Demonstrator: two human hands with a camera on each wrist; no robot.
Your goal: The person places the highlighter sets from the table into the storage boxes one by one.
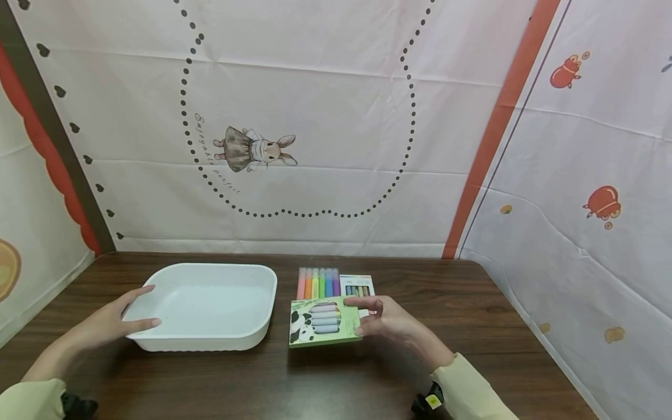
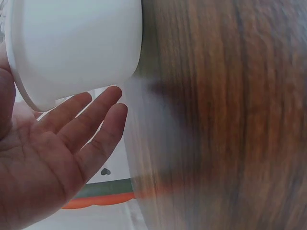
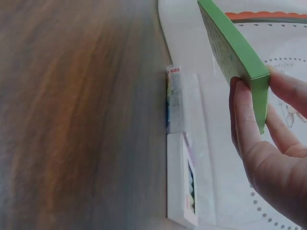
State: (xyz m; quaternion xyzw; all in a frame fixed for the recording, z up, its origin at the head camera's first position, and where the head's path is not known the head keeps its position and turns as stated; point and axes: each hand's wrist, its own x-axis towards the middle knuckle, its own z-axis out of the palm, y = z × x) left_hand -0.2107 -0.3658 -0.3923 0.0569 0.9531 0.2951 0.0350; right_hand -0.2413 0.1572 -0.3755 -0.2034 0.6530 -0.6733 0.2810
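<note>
A white plastic tub [image 1: 231, 344] stands on the left part of the table. My left hand [image 1: 100, 322] grips its left end, with thumb and a finger over the rim. In the left wrist view, the other fingers [image 2: 108, 103] extend along the outside of the tub's wall. My right hand [image 1: 391, 324] pinches the right end of a green box of markers [image 1: 301, 303] with pandas printed on it. That box is tilted and held above the table, as the right wrist view shows.
Behind the green box lie a clear pack of rainbow-coloured markers [image 1: 315, 283] and a white box with a window [image 1: 357, 279], partly hidden by it. The brown wooden table [image 1: 210, 385] ends at a printed cloth backdrop [image 1: 336, 134].
</note>
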